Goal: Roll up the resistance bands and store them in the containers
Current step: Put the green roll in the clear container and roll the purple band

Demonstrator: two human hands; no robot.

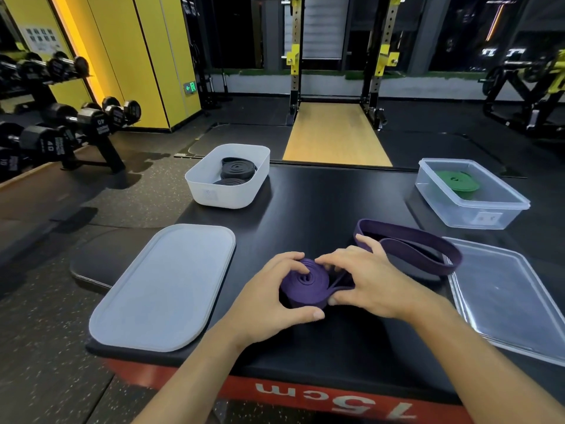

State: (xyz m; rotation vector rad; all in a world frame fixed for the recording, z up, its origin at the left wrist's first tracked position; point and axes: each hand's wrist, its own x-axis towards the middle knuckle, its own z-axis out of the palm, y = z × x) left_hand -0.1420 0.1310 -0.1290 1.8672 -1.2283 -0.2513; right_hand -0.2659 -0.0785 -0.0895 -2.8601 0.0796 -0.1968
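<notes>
Tension matters most here: with the left hand (pixel 269 290) cupping the half-wound purple band (pixel 305 286) on the surface (pixel 321 203) and the right hand (pixel 367 283) pinching its next turn, each wrap should be pulled snug and flat as the loose loop (pixel 428 249) feeds in.

Purple band (pixel 305 286), black bands (pixel 238 169), green band (pixel 457 180)

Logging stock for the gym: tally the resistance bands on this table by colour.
2 black bands, rolled, in the white container
1 green band, rolled, in the clear container
1 purple band, partly rolled, gripped by the left hand and right hand
Total: 4 bands
</notes>
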